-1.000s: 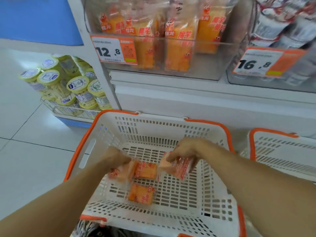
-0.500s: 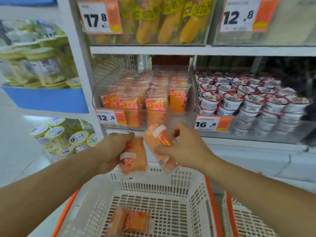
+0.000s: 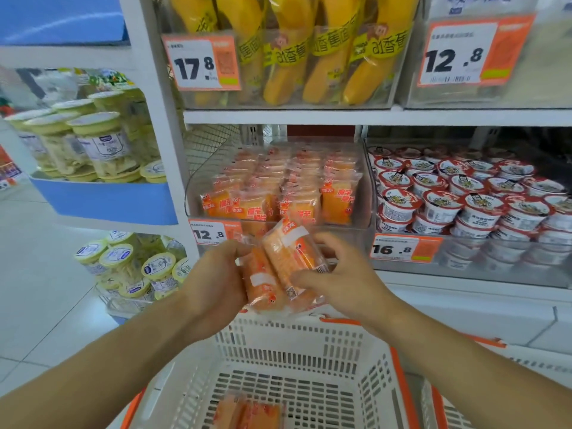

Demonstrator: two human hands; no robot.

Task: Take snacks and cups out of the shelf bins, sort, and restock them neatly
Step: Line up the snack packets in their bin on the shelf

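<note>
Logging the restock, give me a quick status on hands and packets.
Left hand and right hand each grip an orange snack packet. Held before the snack bin, above the basket. Nothing blocking.

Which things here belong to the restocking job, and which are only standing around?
Job: left hand and right hand holding orange snack packs; snack bin; white basket; cup bin.
Not in use: banana cakes; jars.
</note>
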